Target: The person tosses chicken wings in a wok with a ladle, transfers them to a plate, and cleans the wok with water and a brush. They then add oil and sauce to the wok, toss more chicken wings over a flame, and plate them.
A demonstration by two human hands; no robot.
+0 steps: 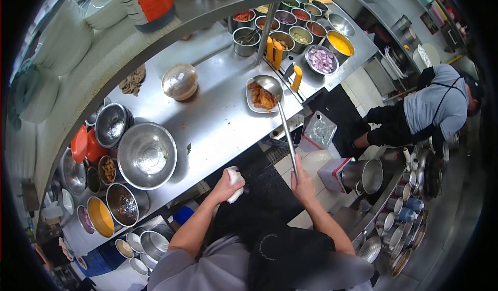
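Observation:
My right hand (303, 185) grips the far end of a long metal ladle (287, 130). The ladle's bowl rests over the right side of a small white dish (250, 102). Orange-brown, chunky food (262, 96) lies in that dish, partly covered by the ladle. My left hand (224, 187) is closed around a folded white cloth (235, 184), held just off the counter's front edge. Beyond the dish, orange-handled tools (296, 78) stand at the counter's edge.
Several metal containers of chopped ingredients (301, 35) fill the counter's far end. A large metal bowl (147, 156) and a lidded tub (180, 82) sit on the steel counter (207, 130). Over it runs a shelf (155, 42). Another person (433, 104) bends at the right, near cookware.

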